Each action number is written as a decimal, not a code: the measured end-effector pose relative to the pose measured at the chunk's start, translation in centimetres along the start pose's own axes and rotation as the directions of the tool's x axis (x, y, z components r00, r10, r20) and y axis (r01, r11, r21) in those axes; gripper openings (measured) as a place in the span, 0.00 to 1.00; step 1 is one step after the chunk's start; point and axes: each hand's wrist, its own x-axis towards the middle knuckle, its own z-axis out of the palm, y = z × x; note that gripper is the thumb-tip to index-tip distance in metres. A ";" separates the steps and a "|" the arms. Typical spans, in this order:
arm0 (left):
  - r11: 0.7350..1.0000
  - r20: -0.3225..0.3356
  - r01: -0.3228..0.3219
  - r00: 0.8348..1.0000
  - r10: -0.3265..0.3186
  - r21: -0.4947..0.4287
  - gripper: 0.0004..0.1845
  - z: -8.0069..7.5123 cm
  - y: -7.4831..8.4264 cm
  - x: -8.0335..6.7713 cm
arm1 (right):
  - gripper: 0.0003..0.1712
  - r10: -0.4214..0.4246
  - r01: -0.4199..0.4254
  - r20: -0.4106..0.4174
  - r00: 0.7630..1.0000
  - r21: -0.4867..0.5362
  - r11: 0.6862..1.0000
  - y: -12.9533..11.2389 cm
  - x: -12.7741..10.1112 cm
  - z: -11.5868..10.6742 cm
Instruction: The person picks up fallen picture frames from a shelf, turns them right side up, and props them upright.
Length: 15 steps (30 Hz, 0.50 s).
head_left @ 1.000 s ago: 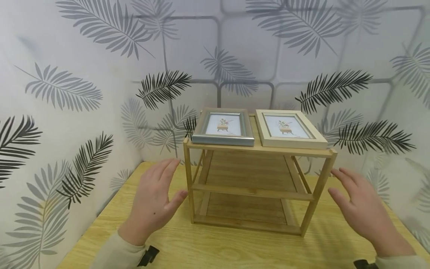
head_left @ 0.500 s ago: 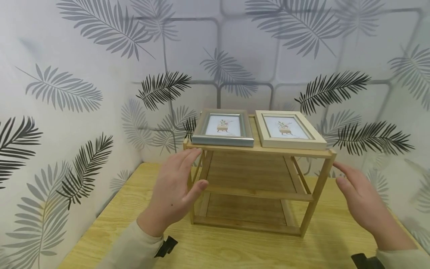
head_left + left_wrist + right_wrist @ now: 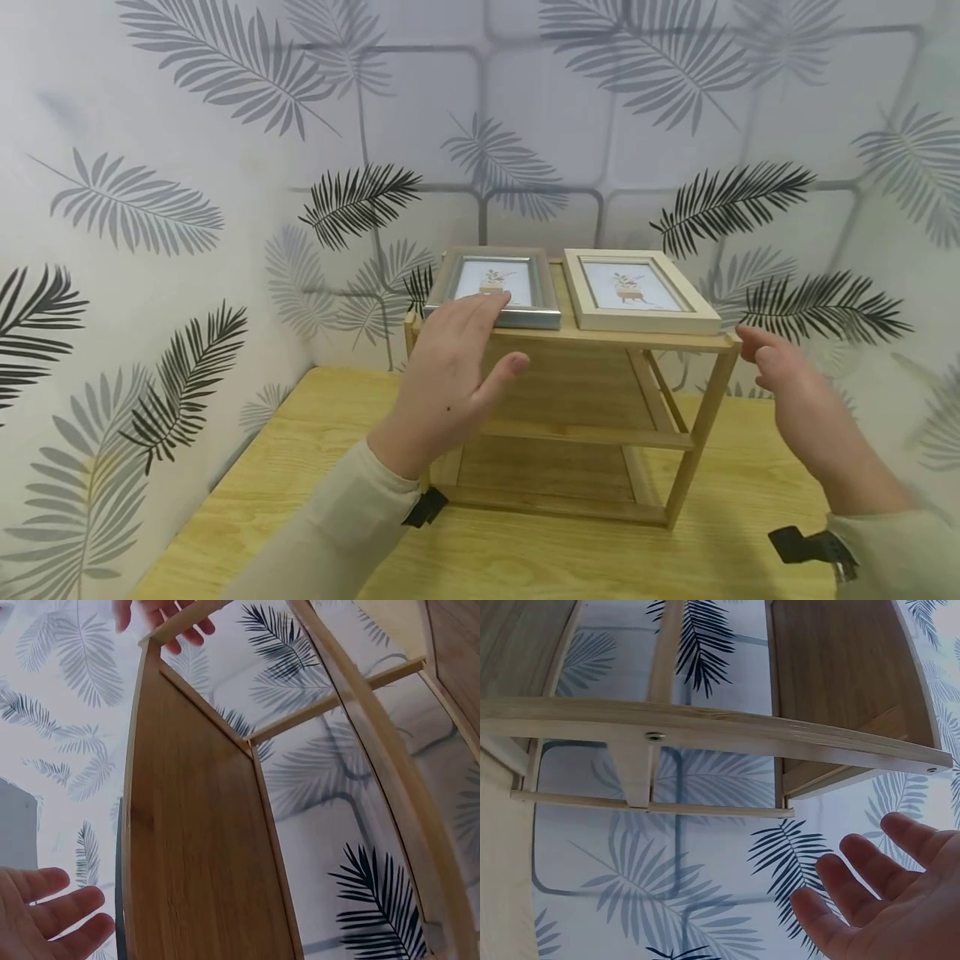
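A three-tier wooden shelf [image 3: 678, 437] stands on the table. On its top board lie a silver picture frame [image 3: 517, 283] on the left and a cream picture frame [image 3: 637, 287] on the right, both flat. My left hand [image 3: 480, 342] is raised in front of the shelf's top left corner, fingers straight, with the fingertips [image 3: 487, 302] over the silver frame's front edge. Whether they touch it I cannot tell. My right hand [image 3: 772, 367] hovers open just beside the top right corner post and holds nothing. The wrist views show the shelf [image 3: 202, 847] [image 3: 705, 727] from below and each open hand [image 3: 45, 915] [image 3: 885, 892].
The light wooden table [image 3: 315, 467] sits in a corner. Walls papered with a palm-leaf pattern [image 3: 180, 208] close it in on the left, the back and the right. The shelf's lower two tiers [image 3: 555, 471] hold nothing.
Both hands have risen from beside the shelf's lower part to its top. The left hand moved up and right to the silver frame; the right hand moved up to the right corner.
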 end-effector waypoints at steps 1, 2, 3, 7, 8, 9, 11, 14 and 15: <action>1.000 0.003 -0.001 1.000 0.001 0.000 0.43 0.2 0.1 0.4 | 0.33 -0.008 0.008 -0.004 1.000 0.005 1.000 -0.1 0.2 -0.1; 1.000 0.004 -0.002 1.000 0.002 0.002 0.43 0.4 0.3 0.7 | 0.32 -0.016 0.016 -0.007 1.000 0.010 1.000 -0.2 0.4 -0.1; 1.000 0.006 -0.001 1.000 0.001 0.002 0.43 0.6 0.4 1.0 | 0.32 -0.026 0.026 -0.012 1.000 0.012 1.000 -0.3 0.5 -0.2; 1.000 0.030 0.006 1.000 -0.006 0.003 0.42 0.9 0.9 2.1 | 0.33 -0.033 0.033 -0.012 0.999 0.015 0.999 -0.7 1.1 -0.4; 1.000 0.041 0.009 0.999 -0.009 0.005 0.41 1.0 1.0 2.4 | 0.33 -0.025 0.026 -0.006 1.000 0.018 1.000 -0.8 1.3 -0.5; 1.000 0.054 0.014 0.998 -0.014 0.005 0.40 1.1 1.1 2.7 | 0.33 -0.020 0.020 -0.001 1.000 0.023 1.000 -0.9 1.4 -0.6; 1.000 0.076 0.025 0.997 -0.026 0.007 0.37 1.3 1.2 3.3 | 0.34 -0.009 0.009 0.004 1.000 0.035 0.999 -1.1 1.7 -0.8; 0.998 0.112 0.065 0.992 -0.065 0.009 0.34 1.6 1.3 4.2 | 0.35 0.006 -0.007 0.007 1.000 0.051 0.999 -1.3 2.2 -1.1; 0.997 0.120 0.076 0.990 -0.077 0.014 0.33 1.7 1.4 4.5 | 0.35 0.009 -0.010 0.006 1.000 0.059 0.998 -1.4 2.3 -1.2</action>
